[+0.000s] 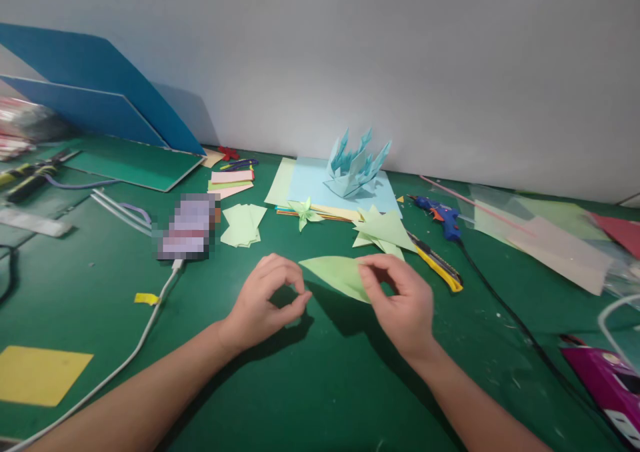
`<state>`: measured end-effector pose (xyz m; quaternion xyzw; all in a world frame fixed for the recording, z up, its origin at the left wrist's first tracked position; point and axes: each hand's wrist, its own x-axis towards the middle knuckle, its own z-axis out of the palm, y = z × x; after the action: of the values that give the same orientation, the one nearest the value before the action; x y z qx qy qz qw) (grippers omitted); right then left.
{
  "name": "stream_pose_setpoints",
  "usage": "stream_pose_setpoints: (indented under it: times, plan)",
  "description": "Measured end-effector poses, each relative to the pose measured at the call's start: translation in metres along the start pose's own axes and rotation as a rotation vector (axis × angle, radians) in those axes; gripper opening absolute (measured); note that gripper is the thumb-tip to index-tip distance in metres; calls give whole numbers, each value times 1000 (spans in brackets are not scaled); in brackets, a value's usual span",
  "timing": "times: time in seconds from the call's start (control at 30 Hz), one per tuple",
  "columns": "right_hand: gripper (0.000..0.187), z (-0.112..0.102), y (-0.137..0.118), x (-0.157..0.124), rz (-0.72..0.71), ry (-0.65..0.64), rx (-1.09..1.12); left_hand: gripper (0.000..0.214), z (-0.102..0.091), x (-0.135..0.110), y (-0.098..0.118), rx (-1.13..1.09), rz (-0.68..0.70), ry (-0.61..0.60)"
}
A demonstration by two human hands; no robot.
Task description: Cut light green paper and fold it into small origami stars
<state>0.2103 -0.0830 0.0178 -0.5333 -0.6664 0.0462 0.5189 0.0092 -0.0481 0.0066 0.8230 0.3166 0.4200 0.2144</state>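
Observation:
Between the thumb and fingers of my right hand point(400, 299) is a pale green paper petal point(333, 275), leaf-shaped, its pointed end toward the left. My left hand point(270, 295) hovers just left of the petal, thumb and fingertips curled together with nothing visible in them. The petal's tip reaches close to its knuckles. Beyond my right hand lie folded green paper pieces point(383, 229). A small green paper flower point(303, 213) and a stack of cut green papers point(243, 225) sit farther back.
A light blue origami piece point(347, 172) stands on stacked paper sheets. To the right are a yellow utility knife point(440, 265) and a blue glue gun point(440, 215) with a black cord. A phone point(187, 229) with a white cable point(150, 335) lies left, before blue boards point(115, 99).

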Motion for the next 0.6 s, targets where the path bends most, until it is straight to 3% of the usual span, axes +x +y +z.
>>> stream_pose_setpoints:
  times: [0.13, 0.2, 0.3, 0.43, 0.6]
  plan:
    - [12, 21, 1, -14, 48, -117, 114, 17, 7, 1, 0, -427, -520, -82]
    - [12, 23, 3, -18, 31, -162, 127, 30, 9, 2, 2, -644, -662, -60]
    - [13, 22, 4, -24, 14, -196, 125, 43, 10, 2, 5, -772, -750, 4]
    - [18, 21, 1, -29, -40, -245, 182, 47, 10, 3, 9, -864, -818, -18]
    - [28, 24, 5, -30, 109, -166, 359, 58, 8, 3, 6, -934, -815, -44]
